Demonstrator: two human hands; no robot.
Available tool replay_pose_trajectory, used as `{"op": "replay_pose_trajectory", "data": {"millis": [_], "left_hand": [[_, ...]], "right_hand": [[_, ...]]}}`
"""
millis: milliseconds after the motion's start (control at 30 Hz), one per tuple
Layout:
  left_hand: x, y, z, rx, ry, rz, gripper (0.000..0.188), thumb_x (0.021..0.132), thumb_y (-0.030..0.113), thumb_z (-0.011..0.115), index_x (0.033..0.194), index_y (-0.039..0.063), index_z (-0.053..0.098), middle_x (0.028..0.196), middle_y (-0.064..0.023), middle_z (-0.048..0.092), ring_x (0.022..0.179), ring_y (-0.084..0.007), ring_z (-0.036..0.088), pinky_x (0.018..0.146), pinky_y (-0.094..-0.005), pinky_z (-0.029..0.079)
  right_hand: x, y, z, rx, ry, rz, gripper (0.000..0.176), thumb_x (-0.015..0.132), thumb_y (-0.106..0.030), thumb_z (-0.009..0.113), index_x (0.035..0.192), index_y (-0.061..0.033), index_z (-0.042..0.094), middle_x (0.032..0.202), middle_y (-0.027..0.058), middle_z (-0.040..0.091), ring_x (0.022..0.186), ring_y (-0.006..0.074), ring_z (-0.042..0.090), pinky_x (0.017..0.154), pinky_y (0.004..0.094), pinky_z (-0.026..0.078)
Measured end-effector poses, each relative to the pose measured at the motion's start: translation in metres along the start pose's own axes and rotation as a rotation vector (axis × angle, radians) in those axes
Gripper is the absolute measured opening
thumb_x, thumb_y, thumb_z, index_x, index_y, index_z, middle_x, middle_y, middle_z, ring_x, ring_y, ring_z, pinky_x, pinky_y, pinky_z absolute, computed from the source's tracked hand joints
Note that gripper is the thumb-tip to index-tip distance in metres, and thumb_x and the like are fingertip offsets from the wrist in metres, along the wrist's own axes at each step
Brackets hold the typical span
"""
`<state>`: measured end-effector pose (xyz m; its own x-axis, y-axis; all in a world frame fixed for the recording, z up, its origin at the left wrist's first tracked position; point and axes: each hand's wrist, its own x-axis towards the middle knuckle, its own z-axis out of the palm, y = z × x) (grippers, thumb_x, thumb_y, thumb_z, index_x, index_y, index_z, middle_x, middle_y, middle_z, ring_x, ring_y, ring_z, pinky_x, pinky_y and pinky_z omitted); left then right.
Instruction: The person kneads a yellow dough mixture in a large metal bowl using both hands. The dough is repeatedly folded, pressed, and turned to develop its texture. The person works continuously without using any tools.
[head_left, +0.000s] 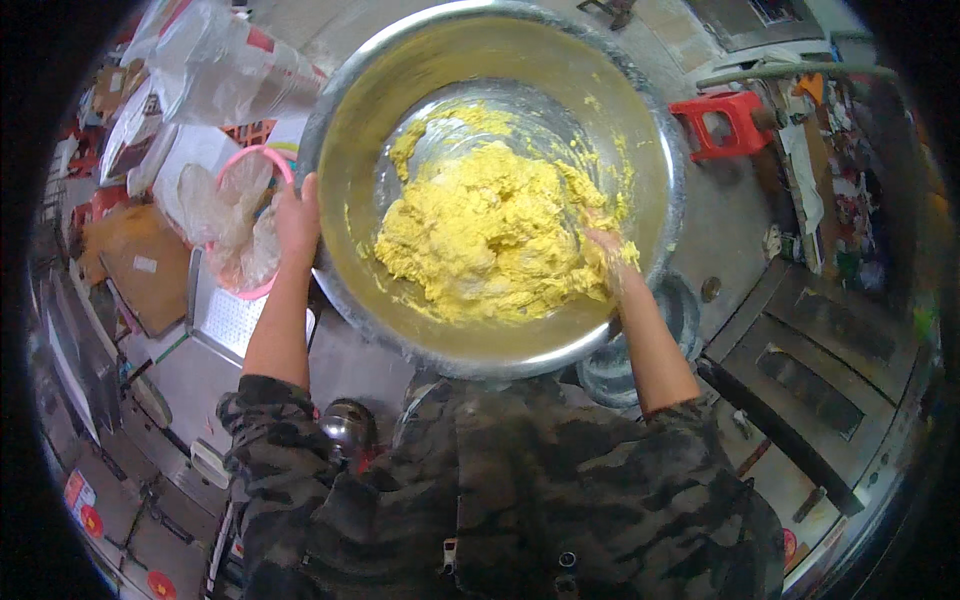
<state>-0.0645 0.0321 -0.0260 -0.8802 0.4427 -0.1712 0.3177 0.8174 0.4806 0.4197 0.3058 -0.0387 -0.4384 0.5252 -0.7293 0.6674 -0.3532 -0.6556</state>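
A large round metal basin (487, 360) stands before me. In it lies a rough, shaggy mass of yellow dough (487, 232), with smears on the basin's floor and right wall. My left hand (298, 221) grips the basin's left rim, thumb up at the outer edge. Inside the basin at the right, my right hand (604, 240) is pushed against the dough's right side. Yellow dough coats it, and its fingers are largely hidden, so I cannot tell how they are bent.
Left of the basin are a pink-rimmed basket (259, 292) with clear plastic bags, a perforated white tray (225, 307) and a cardboard box (142, 262). A red plastic stool (724, 124) stands at the right. Grey basins (679, 315) sit below the right rim.
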Motion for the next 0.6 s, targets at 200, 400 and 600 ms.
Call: {"op": "replay_pose_trajectory", "data": {"millis": [200,400,600], "left_hand": [[-0.002,0.001,-0.001,-0.079,0.008,0.03,0.063,0.099,0.054,0.053,0.123,-0.003,0.063,0.114,-0.0332,0.066,0.108,-0.0507,0.062,0.093,-0.0528,0.048],[-0.001,-0.004,0.0,0.063,0.01,-0.007,0.059,0.1,0.051,0.055,0.122,-0.003,0.063,0.106,-0.0347,0.067,0.1,-0.0529,0.064,0.086,-0.0552,0.05],[-0.008,0.009,-0.001,-0.03,0.058,-0.008,0.06,0.098,0.051,0.056,0.12,-0.004,0.064,0.095,-0.0344,0.068,0.094,-0.0513,0.066,0.084,-0.0544,0.05]], "right_hand": [[0.085,0.029,-0.01,0.316,0.203,0.103,0.051,0.097,-0.041,0.056,0.138,-0.0106,0.06,0.149,0.0113,0.053,0.133,0.0266,0.051,0.11,0.0422,0.041],[0.191,-0.009,0.026,0.381,0.237,0.041,0.049,0.098,-0.038,0.056,0.137,-0.009,0.062,0.148,0.0116,0.054,0.132,0.0262,0.052,0.109,0.0408,0.042],[0.211,-0.074,0.081,-0.139,-0.068,-0.048,0.047,0.101,-0.037,0.048,0.137,-0.0102,0.063,0.147,0.013,0.055,0.133,0.0243,0.051,0.111,0.0396,0.039]]}}
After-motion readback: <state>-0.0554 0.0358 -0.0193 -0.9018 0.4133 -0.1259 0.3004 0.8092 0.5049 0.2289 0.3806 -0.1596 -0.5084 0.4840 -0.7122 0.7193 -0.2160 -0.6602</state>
